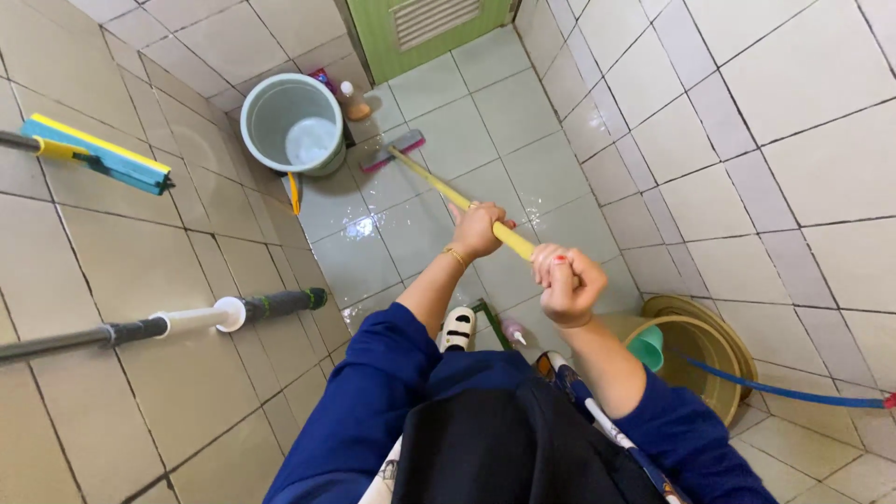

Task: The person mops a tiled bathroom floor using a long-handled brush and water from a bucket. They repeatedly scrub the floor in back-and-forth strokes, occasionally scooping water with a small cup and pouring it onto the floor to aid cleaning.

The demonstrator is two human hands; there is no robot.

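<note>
Over wet pale-green tiled floor (523, 168), left hand (479, 230) and right hand (565, 283) both gripped long yellow brush handle (448, 191) tight, left further down. Grey-and-pink brush head (394, 149) sat on tiles near round grey plastic bucket (293, 124). Blue-and-yellow squeegee (98, 154) leaned on left wall. Tan basin (702, 350) lay by right wall.

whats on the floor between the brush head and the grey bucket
In the head view, only bare wet floor tile lies between the brush head and the grey bucket; the small bottle stands off to the side.
</note>
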